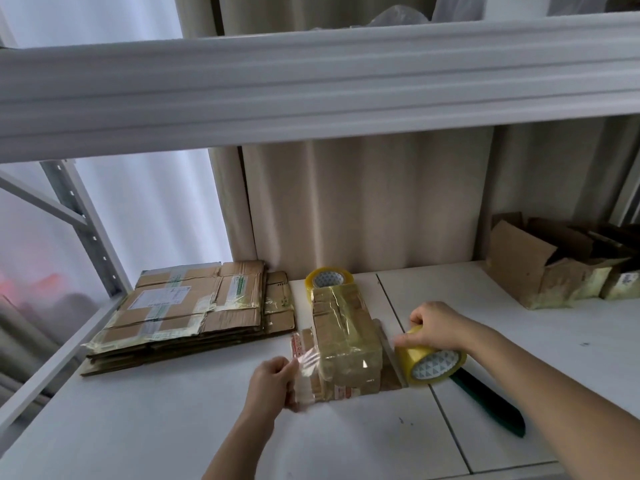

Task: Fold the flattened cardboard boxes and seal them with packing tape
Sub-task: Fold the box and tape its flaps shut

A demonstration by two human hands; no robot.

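Tape (308,362) stretches over the box (341,341) mid-shelf; left hand (273,382) pinches its loose end; right hand (438,329) grips the roll (429,358); film looks flimsy, sticky; hold its edges.

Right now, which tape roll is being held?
The near roll, gripped by the right hand beside the box; the far roll stands untouched behind it.

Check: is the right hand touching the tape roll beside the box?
Touching. Head view shows the right hand gripping the tape roll from above, fingers curled over it.
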